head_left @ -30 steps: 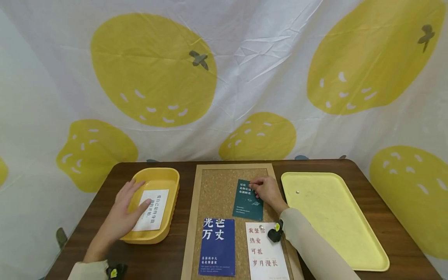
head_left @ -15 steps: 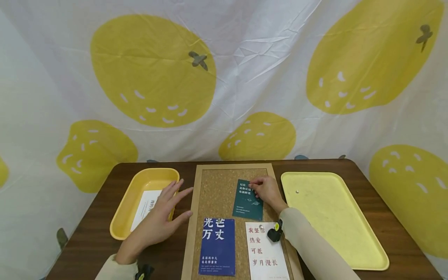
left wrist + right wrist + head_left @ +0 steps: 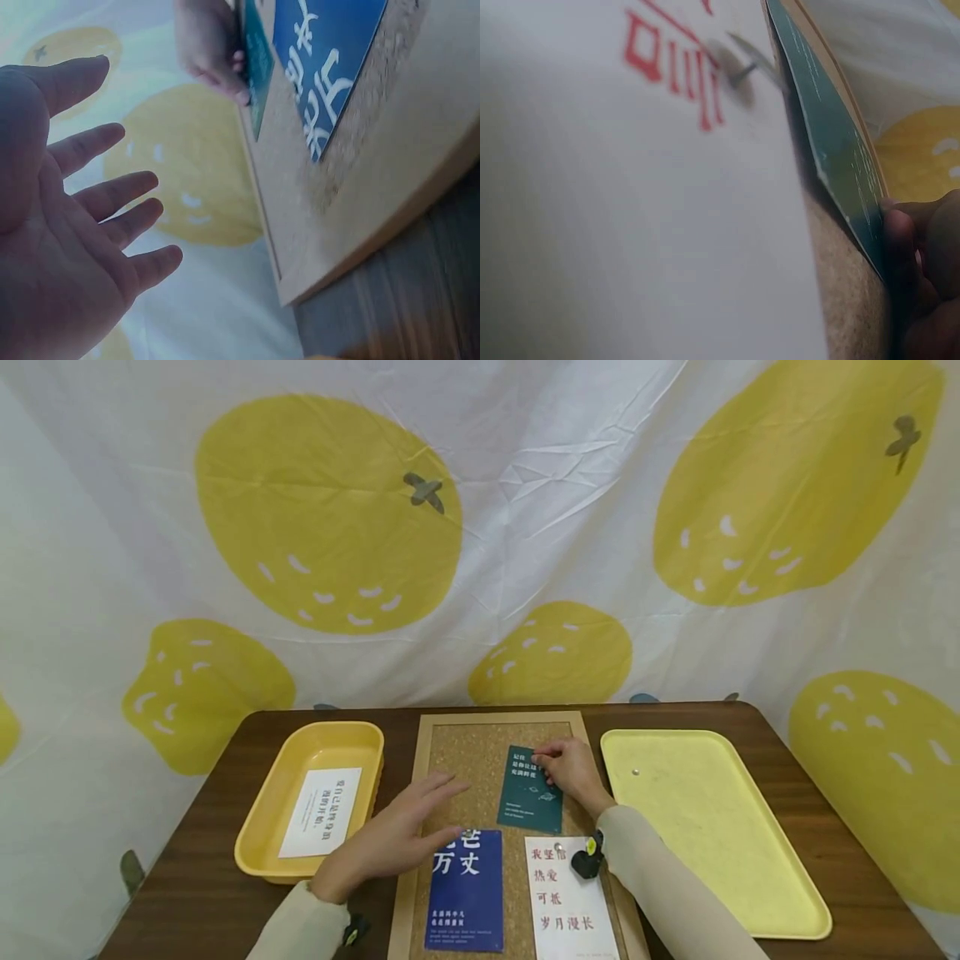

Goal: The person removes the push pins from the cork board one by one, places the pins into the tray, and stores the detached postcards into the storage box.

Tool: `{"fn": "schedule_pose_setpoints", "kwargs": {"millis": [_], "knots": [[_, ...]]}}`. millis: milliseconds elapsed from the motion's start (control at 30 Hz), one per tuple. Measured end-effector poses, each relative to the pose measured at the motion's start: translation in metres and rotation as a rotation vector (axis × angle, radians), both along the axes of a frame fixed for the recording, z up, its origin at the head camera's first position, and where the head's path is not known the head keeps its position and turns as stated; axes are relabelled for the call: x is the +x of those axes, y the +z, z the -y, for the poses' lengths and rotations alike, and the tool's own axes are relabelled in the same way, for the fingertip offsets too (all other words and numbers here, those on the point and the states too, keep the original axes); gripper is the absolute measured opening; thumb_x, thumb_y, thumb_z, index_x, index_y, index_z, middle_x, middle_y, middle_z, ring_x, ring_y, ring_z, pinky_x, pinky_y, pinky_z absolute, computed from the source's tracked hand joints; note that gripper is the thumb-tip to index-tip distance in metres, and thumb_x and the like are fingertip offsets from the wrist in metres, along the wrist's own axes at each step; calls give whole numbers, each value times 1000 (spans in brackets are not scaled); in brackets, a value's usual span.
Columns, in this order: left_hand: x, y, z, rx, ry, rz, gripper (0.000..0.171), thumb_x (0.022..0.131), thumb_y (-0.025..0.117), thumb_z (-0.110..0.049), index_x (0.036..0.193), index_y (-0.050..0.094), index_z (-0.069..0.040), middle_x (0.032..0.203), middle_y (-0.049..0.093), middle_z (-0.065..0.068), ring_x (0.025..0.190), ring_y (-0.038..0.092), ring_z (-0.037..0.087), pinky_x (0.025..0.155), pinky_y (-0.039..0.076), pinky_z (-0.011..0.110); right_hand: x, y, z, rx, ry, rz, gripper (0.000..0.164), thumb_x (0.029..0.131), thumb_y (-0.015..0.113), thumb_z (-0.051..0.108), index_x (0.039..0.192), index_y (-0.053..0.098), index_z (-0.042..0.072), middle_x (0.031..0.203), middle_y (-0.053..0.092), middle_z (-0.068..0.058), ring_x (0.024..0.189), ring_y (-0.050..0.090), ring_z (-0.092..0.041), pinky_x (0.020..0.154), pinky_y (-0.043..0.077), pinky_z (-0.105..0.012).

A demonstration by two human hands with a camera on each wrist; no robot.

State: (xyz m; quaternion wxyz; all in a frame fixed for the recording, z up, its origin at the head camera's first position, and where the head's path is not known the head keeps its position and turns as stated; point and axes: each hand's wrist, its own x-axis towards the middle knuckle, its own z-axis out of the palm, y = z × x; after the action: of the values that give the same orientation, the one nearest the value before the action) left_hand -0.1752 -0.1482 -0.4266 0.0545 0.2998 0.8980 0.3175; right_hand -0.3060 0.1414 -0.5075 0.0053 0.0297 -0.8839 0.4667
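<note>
My right hand [image 3: 572, 772] is at the top of the teal card [image 3: 531, 797], its thumb and index finger pinching a small shiny thumbtack, mostly hidden by the fingertips. The card lies on the cork board [image 3: 468, 743], with its lower part a little raised in the right wrist view. My left hand [image 3: 397, 835] hovers over the board's left side, fingers spread and holding nothing. Below it is the blue card [image 3: 467, 902], partly covered by the hand in the head view. A white card [image 3: 562, 902] with red writing lies beside it, held by a metal thumbtack [image 3: 742, 71].
A deep orange-yellow bin [image 3: 258, 827] stands on the left, with a white card [image 3: 321, 812] inside. To the right lies a pale yellow tray [image 3: 720, 843] with one small thumbtack [image 3: 635, 772]. A lemon-print cloth [image 3: 510, 527] hangs behind the dark wooden table [image 3: 195, 868].
My left hand has moved right, from above the bin to over the cork board's left side. The white card stays in the bin. My right hand has kept its place at the teal card.
</note>
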Motion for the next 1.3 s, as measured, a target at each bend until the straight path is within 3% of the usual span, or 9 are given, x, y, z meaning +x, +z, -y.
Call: {"fn": "schedule_pose_setpoints", "kwargs": {"millis": [167,300,533,733,1033,1300], "knots": [[-10,-8,-17,-64,-45,73,57,99,59,-35,151,42,-21,160,32,10,150,23,30,118,25,53,1,1,2,-5,-9,1,11,90,72,8,95,78,1,72,67,-5,52,57,-10,49,51,-24],[-19,-16,-29,-109,-79,89,58,99,58,-36,152,41,-18,160,31,14,149,24,33,119,24,54,1,2,3,-7,-17,0,10,89,73,8,95,78,1,72,67,-4,51,57,-9,48,50,-24],[-35,-31,-43,-239,-112,15,56,100,57,-36,151,43,-16,157,36,14,147,29,31,119,26,51,1,2,4,2,-10,-25,10,89,73,7,93,78,0,74,69,-6,50,56,-9,47,49,-22],[-43,-38,-57,-330,-134,-24,57,101,54,-38,153,39,-19,160,32,11,148,29,29,119,26,48,0,0,4,-3,-9,-19,9,88,74,7,92,78,0,71,68,-5,49,56,-8,46,49,-21],[-48,-42,-79,-482,-160,-34,58,103,44,-48,157,29,-30,164,20,9,152,19,28,121,19,49,1,1,3,-21,-3,-7,9,88,74,8,89,78,0,63,64,-2,48,56,-8,47,51,-22],[-43,-43,-90,-653,-150,-27,58,103,31,-57,157,19,-40,167,12,1,154,8,22,122,15,48,1,2,0,-1,-10,-29,9,87,75,10,88,78,2,65,67,-2,48,58,-8,47,52,-24]]}}
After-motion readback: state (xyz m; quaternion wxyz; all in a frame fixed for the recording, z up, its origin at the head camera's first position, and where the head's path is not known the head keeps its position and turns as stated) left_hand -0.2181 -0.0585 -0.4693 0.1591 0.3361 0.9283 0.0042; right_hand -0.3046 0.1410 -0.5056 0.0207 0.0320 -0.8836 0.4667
